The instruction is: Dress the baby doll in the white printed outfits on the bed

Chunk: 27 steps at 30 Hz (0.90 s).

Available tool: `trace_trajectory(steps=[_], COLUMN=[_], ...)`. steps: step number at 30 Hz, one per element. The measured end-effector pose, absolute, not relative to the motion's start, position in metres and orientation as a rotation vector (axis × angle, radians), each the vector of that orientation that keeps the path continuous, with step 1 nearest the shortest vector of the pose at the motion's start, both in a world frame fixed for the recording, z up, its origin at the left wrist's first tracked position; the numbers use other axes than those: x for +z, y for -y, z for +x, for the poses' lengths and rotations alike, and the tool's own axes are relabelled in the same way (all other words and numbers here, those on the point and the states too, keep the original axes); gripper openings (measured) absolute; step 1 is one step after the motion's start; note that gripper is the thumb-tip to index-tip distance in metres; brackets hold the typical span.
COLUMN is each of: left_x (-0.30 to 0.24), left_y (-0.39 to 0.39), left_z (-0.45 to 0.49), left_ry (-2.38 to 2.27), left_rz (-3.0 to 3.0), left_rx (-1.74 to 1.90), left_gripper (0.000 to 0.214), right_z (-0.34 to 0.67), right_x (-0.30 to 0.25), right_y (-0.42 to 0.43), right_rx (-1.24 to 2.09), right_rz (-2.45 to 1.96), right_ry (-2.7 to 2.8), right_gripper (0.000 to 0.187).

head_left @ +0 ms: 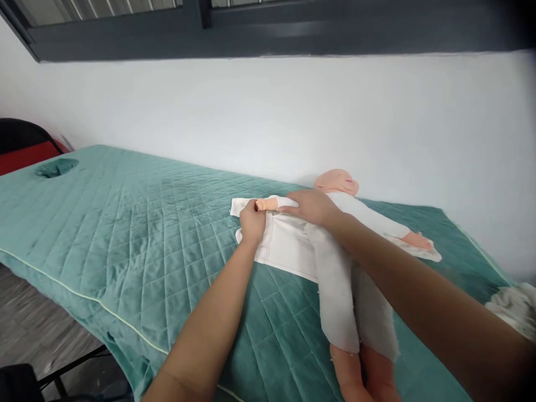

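A baby doll (pixel 340 184) in white clothes lies on its back on a teal quilted table (pixel 125 223), head toward the wall, legs toward me. Under it lies a white garment (pixel 288 248), spread flat. My left hand (pixel 252 222) is closed, pinching the garment's sleeve edge right by the doll's small hand (pixel 266 204). My right hand (pixel 312 206) lies over the doll's outstretched arm, fingers closed on its white sleeve. The doll's other arm (pixel 412 239) points right.
The white wall runs close behind the table, with a dark window frame (pixel 268 28) above. A face hole (pixel 56 167) sits at the table's left end. A red and black chair (pixel 25 148) stands far left. White crumpled cloth (pixel 517 307) lies at the right edge.
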<state>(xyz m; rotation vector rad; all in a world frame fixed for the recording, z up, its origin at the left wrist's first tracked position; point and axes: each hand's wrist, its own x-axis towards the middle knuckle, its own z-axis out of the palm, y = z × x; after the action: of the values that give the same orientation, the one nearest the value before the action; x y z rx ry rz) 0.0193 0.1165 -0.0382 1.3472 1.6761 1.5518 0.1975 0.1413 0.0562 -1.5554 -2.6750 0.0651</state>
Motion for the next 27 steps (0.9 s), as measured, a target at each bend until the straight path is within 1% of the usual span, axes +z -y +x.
trace_trajectory(steps=[4,8,17,23,27], left_x=[-0.039,-0.037,-0.034,-0.029,-0.027], left_y=[-0.117,-0.114,-0.112,-0.105,-0.098], left_z=[0.017,0.019,0.021,0.028,0.036], left_ry=[-1.672,-1.693,-1.671,-1.674,-1.546], left_rz=[1.235,1.194,1.109,1.525,1.9], left_rx=[1.563,1.591,1.656,1.432,1.177], left_gripper=[0.015,0.017,0.016,0.014,0.016], right_z=[0.197,0.195,0.189,0.183,0.177], right_x=[0.057,0.056,0.048,0.035,0.028], right_y=[-0.138,-0.137,-0.137,-0.142,-0.143], right_rx=[-0.051,-0.116,-0.181,-0.264,-0.269], right_rz=[-1.653,-1.709,-1.73,-1.737,-1.782], right_ry=[2.73,2.758,2.814,2.727,2.638], right_gripper=[0.055,0.052,0.054,0.056,0.04])
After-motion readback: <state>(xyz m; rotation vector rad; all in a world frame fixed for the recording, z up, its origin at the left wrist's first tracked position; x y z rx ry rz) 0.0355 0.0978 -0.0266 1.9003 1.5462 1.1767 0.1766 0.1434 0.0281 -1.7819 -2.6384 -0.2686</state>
